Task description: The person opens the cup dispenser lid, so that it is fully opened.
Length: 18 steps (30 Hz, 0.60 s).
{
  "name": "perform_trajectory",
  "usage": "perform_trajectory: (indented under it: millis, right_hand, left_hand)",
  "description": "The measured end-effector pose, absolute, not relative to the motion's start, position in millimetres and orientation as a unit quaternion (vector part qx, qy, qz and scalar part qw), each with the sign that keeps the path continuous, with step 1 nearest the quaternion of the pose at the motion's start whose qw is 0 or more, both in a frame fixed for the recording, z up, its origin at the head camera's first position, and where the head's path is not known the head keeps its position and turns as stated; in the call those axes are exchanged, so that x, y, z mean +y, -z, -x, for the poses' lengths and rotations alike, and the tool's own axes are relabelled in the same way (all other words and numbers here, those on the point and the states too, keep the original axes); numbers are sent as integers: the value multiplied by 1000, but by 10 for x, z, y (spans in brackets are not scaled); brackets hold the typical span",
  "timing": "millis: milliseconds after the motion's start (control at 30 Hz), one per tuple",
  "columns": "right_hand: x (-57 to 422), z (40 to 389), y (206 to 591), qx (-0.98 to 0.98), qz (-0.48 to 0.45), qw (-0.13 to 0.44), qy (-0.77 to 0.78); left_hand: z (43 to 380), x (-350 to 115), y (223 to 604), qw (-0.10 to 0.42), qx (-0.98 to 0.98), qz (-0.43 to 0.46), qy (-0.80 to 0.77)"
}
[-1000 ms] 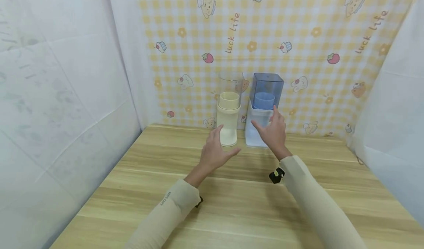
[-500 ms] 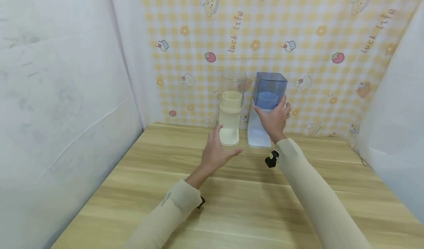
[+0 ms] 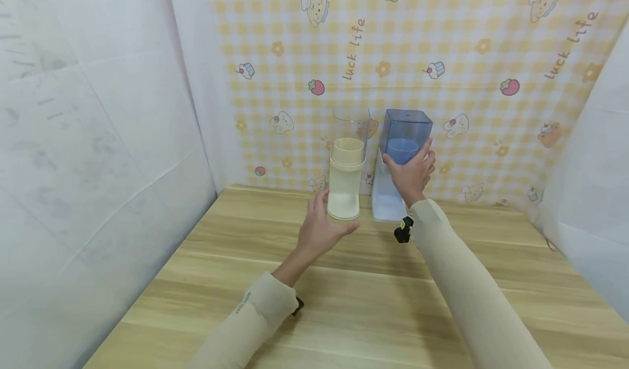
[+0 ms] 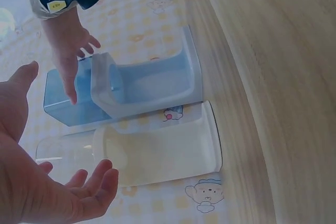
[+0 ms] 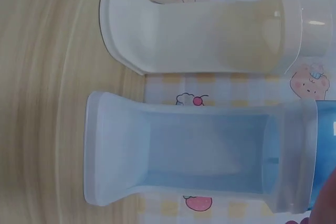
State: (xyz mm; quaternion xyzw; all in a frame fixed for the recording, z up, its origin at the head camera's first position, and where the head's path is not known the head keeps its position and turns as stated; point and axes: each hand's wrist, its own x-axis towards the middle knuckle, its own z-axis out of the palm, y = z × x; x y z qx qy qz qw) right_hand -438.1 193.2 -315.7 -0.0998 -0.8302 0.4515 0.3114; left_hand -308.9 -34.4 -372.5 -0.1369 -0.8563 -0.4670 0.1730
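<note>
Two upright dispensers stand side by side at the back of the table. On the right is the blue-and-white dispenser, with a square see-through blue container on top. My right hand holds that container low down, thumb at the front left and fingers round the right side. To its left stands the cream dispenser with a round clear container on top. My left hand is held in front of the cream dispenser's lower left, thumb and fingers spread, holding nothing.
Both dispensers stand on a wood-grain table, close to a yellow checked cloth backdrop. White cloth walls stand at either side. A small black camera is on the right wrist.
My right hand has moved up from in front of the blue-and-white dispenser to its container and now holds it. The left hand stays nearly in place. The head view has shifted slightly.
</note>
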Motion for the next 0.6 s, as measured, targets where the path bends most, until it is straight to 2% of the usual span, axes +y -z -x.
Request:
perform_trajectory:
  millis: [200, 600]
  right_hand:
    - [1905, 4436, 3159, -824, 102, 293, -475]
    - [1855, 4506, 3252, -824, 116, 330, -446]
  left_hand:
    - [3105, -363, 3764, 164, -853, 135, 477]
    - [3089, -388, 3769, 154, -854, 127, 481]
